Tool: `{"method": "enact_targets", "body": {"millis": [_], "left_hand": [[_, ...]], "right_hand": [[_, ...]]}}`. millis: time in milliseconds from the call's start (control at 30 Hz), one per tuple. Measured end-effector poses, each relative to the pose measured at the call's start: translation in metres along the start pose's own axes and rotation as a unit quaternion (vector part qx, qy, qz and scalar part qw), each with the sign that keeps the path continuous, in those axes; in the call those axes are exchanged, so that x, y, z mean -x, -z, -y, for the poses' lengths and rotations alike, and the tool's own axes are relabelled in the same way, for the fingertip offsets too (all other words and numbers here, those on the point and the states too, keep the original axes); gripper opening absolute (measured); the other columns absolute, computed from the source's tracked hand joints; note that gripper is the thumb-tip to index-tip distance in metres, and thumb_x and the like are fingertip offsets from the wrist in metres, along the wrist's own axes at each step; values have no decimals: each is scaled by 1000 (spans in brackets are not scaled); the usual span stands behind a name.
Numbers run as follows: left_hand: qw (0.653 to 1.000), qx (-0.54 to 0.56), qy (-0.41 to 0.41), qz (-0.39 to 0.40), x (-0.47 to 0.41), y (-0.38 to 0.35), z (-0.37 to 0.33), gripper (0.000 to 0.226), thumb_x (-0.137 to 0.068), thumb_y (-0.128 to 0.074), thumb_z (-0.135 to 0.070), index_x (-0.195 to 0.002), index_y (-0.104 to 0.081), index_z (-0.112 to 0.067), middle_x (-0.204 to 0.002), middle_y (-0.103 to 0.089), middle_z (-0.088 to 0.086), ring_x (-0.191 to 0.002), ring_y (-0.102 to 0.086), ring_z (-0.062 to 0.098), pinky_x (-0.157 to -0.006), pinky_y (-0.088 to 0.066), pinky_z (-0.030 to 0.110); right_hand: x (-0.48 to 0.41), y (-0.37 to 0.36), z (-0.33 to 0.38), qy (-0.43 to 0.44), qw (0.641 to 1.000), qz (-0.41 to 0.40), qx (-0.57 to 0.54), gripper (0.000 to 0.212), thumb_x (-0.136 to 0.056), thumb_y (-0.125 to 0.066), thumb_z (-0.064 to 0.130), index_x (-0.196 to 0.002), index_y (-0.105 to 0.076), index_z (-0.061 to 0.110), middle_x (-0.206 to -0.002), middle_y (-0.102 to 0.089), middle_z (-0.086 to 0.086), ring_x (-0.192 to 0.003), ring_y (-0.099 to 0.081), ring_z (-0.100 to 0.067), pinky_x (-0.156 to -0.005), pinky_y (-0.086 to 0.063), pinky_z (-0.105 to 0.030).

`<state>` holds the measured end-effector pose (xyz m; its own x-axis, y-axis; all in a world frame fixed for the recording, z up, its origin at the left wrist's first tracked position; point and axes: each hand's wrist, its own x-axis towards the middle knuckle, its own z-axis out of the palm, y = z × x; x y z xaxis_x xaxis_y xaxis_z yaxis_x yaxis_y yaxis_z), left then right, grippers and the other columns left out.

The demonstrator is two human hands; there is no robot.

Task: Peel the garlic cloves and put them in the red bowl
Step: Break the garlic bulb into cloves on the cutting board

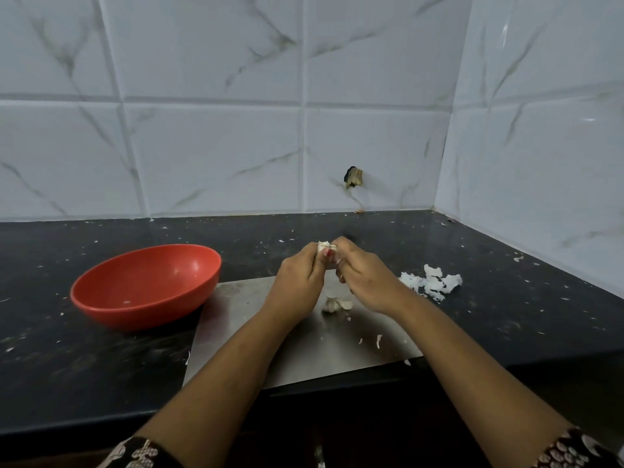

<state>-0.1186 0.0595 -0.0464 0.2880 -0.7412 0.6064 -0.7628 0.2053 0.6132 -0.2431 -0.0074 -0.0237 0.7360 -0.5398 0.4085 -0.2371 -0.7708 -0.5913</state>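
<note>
Both hands meet above the far edge of a steel board (256, 336). My left hand (299, 276) and my right hand (363, 268) together grip a piece of garlic (326, 246), whose white papery top shows between the fingertips. A few unpeeled garlic cloves (334, 305) lie on the board just below the hands. The red bowl (145, 285) stands on the black counter to the left of the board, holding only a tiny white flake.
A pile of white garlic skins (432, 282) lies on the dark counter (506, 305) right of the board. Small skin flakes are scattered over counter and board. White tiled walls close off the back and right side. The counter's front edge runs below my forearms.
</note>
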Motion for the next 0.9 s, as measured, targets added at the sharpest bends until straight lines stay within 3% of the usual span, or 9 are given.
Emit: {"method": "enact_targets", "body": {"millis": [167,267,367,500,567,700,800,900], "left_hand": [[1000,7,20,8,0,3,1,39,-102,-36,-36,-83,-55,-7,-62,-48,-5,-60,-46,11,-61,-38,30],[998,-5,45,45,-1,1,6,37,-102,-39,-34,-83,-56,-6,-63,-49,-4,-62,-48,12,-64,-40,32],[994,-15,60,88,-1,0,7,32,-102,-40,-31,-83,-56,-10,-68,-54,-4,-63,-52,9,-63,-41,29],[994,1,72,84,-1,2,6,32,-102,-40,-29,-88,-60,-8,-71,-57,0,-67,-55,15,-69,-44,34],[991,47,107,63,-2,2,7,33,-101,-41,-28,-85,-61,-7,-61,-50,-3,-60,-48,13,-63,-39,33],[971,164,170,20,-4,2,10,31,-100,-43,-20,-72,-56,-15,-47,-42,-9,-45,-38,8,-52,-29,27],[963,204,177,14,-5,3,11,29,-100,-42,-19,-74,-54,-12,-63,-45,-1,-52,-37,11,-54,-29,27],[967,198,161,18,-5,4,13,28,-101,-41,-23,-79,-55,-13,-71,-50,3,-60,-41,12,-56,-33,25]], "right_hand": [[-7,21,-17,-35,996,41,71,19,-104,-35,17,-95,-51,19,-79,-51,6,-70,-47,-11,-65,-37,-25],[-5,20,-23,-63,992,72,85,17,-104,-34,17,-102,-51,16,-78,-49,8,-71,-46,-9,-64,-36,-22],[-2,12,-18,-57,989,106,89,18,-105,-34,26,-114,-47,18,-80,-51,3,-76,-49,-13,-69,-39,-28],[-6,7,-14,-65,987,92,112,17,-104,-34,26,-107,-50,21,-88,-56,-1,-83,-53,-21,-75,-43,-36],[-5,9,-13,-77,992,76,72,19,-104,-37,22,-112,-53,16,-91,-56,0,-88,-54,-19,-73,-39,-32],[0,7,-13,-109,989,98,-16,26,-103,-44,25,-123,-59,18,-109,-60,6,-105,-58,-11,-85,-43,-23],[1,2,-15,-136,980,105,-100,28,-103,-43,31,-119,-62,19,-110,-67,1,-106,-62,-13,-92,-47,-25],[1,1,-15,-146,965,81,-203,31,-104,-42,30,-122,-62,16,-109,-67,-1,-106,-62,-12,-88,-50,-22]]}}
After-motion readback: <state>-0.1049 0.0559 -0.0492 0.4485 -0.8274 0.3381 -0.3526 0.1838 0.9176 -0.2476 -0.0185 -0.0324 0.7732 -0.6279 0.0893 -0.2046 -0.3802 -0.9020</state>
